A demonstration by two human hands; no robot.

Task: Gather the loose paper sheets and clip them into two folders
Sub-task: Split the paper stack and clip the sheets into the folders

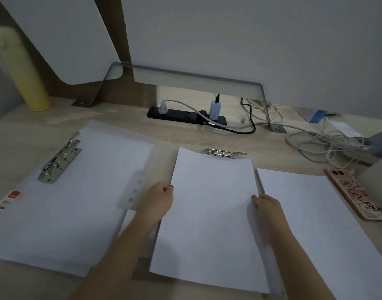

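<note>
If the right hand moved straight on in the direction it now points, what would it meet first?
Probably the metal clip. The right hand, holding the right edge of the paper, points forward and slightly left, toward it. Height is hard to judge from one view.

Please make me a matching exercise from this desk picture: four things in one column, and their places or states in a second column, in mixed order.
Column one
1. phone
2. power strip
3. yellow roll
4. centre paper

Column two
A. standing upright at the far left
B. held at its side edges by the left hand and the right hand
C. lying flat at the right edge of the desk
D. black, at the back of the desk

Pairs: 1-C, 2-D, 3-A, 4-B
</note>
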